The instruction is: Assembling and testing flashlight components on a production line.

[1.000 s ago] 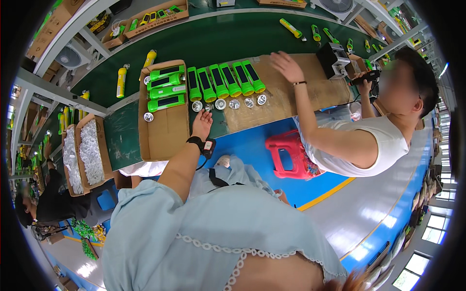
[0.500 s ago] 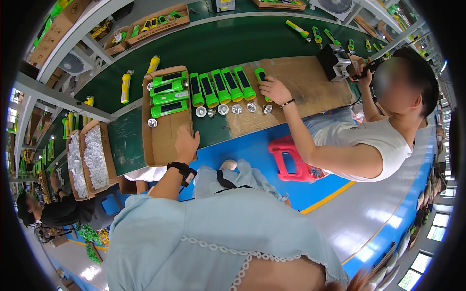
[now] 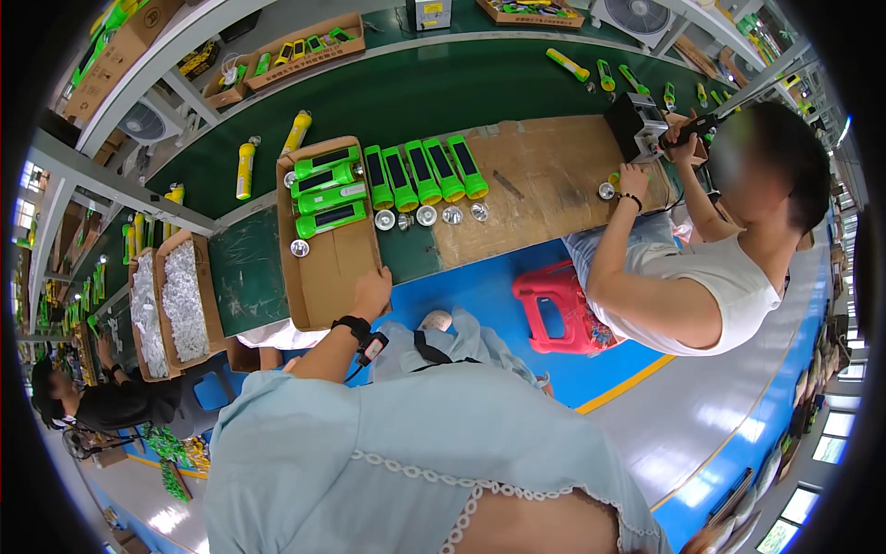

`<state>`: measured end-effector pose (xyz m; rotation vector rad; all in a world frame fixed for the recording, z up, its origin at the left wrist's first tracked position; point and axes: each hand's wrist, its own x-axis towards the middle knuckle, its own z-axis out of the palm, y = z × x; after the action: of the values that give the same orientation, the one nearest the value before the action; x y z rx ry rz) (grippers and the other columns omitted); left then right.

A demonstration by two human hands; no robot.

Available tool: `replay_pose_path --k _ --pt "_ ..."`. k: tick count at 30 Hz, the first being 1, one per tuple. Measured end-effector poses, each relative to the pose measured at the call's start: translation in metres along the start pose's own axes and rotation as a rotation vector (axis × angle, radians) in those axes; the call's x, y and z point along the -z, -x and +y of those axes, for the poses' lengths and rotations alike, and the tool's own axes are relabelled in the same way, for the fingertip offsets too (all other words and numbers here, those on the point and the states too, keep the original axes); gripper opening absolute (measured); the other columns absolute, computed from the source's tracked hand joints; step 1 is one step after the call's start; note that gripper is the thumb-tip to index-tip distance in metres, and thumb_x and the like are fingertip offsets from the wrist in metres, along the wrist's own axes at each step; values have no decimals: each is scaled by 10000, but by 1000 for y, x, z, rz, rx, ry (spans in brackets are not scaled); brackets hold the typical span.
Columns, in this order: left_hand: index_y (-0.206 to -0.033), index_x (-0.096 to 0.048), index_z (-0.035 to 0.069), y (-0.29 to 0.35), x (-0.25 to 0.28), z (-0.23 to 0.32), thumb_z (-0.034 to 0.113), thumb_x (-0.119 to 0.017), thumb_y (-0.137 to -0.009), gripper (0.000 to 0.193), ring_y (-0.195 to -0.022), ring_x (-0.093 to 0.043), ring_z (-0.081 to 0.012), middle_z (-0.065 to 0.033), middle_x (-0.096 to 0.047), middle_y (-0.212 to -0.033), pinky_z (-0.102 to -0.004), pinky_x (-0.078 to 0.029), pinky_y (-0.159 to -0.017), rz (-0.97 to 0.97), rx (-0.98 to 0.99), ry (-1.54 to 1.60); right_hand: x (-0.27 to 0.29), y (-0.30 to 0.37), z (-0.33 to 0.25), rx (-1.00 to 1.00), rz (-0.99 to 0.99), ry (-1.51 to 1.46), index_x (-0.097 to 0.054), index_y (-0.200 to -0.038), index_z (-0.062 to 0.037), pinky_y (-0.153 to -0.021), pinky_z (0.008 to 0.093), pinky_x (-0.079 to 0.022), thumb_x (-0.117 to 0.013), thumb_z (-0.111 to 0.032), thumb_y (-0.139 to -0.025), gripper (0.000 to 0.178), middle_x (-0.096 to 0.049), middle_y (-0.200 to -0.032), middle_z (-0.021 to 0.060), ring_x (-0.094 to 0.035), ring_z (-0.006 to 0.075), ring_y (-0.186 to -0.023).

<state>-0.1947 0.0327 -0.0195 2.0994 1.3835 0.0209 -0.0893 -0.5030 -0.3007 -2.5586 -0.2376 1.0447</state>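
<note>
My left hand [image 3: 373, 294] is at the near right corner of a shallow cardboard box [image 3: 334, 277], its fingers curled over the rim. A black band with a small device is round that wrist. Inside the box's far part lie several green flashlights [image 3: 329, 217] with dark panels, stacked side by side, and loose silver reflector heads sit beside them at the left. The box's near part shows bare cardboard. Right of the box stands a row of green flashlights [image 3: 423, 173], each with a silver head [image 3: 425, 216] near its lower end. My right hand is out of view.
At the right a co-worker's hand [image 3: 633, 179] is beside a dark machine [image 3: 637, 127] on a cardboard sheet [image 3: 544, 194]. Two boxes of clear small parts [image 3: 183, 300] stand left. Yellow flashlights [image 3: 245, 169] stand behind. A pink stool [image 3: 552, 309] is below.
My left hand has moved from inside the box's near part to its right rim, and the box has shifted slightly nearer. The co-worker has taken a flashlight from the row toward the machine.
</note>
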Motion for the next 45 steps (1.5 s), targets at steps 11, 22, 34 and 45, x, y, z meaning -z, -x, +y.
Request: replay_pose_path --k 11,22,34,45 --pt "-947 -577 -51 14 -3 9 394 -431 -874 474 -880 -547 -482 -320 -581 -906 -502 -433 -799 -72 18 52 19 8 -17 44 -60 -50 -631 -785 -16 -649 475 -436 -489 -354 -812 367 -594 -792 257 -554 456 -811" --pt "-814 -505 62 46 136 161 239 -493 -917 205 -592 -485 -97 -10 -503 -677 -230 -380 -544 -383 -277 1441 23 6 -22 81 -41 -8 -638 -770 -17 -593 440 -469 -500 -290 -814 308 -625 -750 220 -613 384 -725" --pt "-1051 -584 -3 70 150 172 189 -523 -900 252 -897 -614 -214 -142 -626 -1026 -321 -504 -792 -610 -289 1681 38 13 -26 74 -50 -28 -638 -771 -17 -585 430 -474 -499 -281 -814 301 -627 -745 213 -615 370 -711" --pt "-935 -595 26 -3 86 110 152 -619 -849 155 -835 -606 -160 -64 -628 -907 -254 -500 -725 -284 35 1635 43 2 -42 90 -81 -29 -637 -773 -17 -578 422 -478 -499 -273 -814 294 -628 -739 207 -618 357 -698"
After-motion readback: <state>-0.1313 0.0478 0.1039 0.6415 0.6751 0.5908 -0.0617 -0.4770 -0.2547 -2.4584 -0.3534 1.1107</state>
